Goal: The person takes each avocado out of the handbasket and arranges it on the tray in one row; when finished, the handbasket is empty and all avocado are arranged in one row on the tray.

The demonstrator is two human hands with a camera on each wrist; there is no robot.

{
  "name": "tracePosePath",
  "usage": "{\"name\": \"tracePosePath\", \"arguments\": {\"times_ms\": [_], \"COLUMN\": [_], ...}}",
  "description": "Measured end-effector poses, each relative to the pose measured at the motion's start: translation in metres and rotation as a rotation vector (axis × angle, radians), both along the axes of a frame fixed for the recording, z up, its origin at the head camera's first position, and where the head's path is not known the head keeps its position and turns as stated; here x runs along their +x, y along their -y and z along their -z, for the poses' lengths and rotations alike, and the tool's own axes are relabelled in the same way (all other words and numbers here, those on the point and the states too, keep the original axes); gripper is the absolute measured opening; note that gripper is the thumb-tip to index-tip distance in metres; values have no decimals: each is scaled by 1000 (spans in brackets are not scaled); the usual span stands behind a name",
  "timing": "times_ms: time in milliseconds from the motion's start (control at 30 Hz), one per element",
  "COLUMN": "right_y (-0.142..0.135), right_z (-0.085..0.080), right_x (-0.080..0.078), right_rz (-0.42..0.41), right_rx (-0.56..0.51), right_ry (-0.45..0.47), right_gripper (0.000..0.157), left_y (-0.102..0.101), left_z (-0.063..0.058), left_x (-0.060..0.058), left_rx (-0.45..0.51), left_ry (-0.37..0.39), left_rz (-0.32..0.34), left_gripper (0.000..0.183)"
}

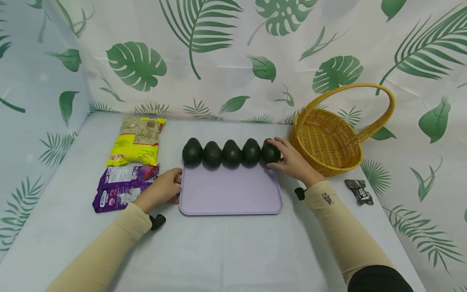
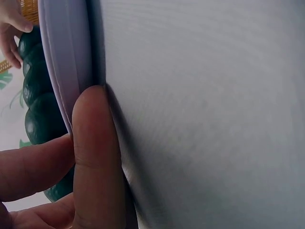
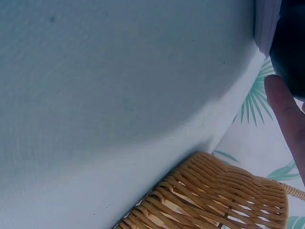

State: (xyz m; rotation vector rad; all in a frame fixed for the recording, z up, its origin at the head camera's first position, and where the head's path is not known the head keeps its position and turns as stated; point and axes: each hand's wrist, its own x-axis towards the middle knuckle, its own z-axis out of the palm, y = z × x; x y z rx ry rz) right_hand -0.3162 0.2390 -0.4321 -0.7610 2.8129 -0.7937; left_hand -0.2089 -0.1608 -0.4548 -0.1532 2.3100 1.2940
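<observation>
Several dark green avocados (image 1: 231, 154) stand in a row along the far edge of a pale purple tray (image 1: 230, 190). My right hand (image 1: 292, 160) grips the rightmost avocado (image 1: 269, 153), thumb on its near side and fingers over its far side. In the right wrist view, a finger (image 3: 286, 112) lies against that dark avocado (image 3: 291, 52). At the tray's left edge, my left hand (image 1: 166, 186) holds the rim with its fingertips. The left wrist view shows its fingers (image 2: 97, 143) right at the tray's side (image 2: 66, 52).
A yellow wicker basket (image 1: 328, 142) with a tall handle stands right of the tray. Left lie a yellow bag (image 1: 133, 152) and a purple package (image 1: 124, 178). A small black packet (image 1: 359, 192) lies at the right table edge. Leaf-print cloth (image 1: 219, 81) hangs behind the table.
</observation>
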Motion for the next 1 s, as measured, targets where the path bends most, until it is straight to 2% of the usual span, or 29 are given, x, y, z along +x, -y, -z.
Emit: {"name": "tracePosePath", "arguments": {"times_ms": [233, 500, 700, 1000], "right_y": [-5, -7, -7, -10], "right_z": [-3, -11, -14, -10], "right_x": [6, 23, 33, 37], "right_rz": [33, 66, 70, 75], "right_rx": [-29, -115, -125, -128], "right_ry": [-4, -116, -157, -170], "right_gripper": [83, 82, 82, 84], "left_y": [0, 3, 5, 6], "left_z": [0, -2, -2, -1], "left_x": [1, 1, 0, -1], "left_rx": [2, 1, 5, -1], "left_ry": [-19, -26, -31, -33], "left_rz": [27, 28, 26, 25], "left_gripper": [63, 63, 64, 64]}}
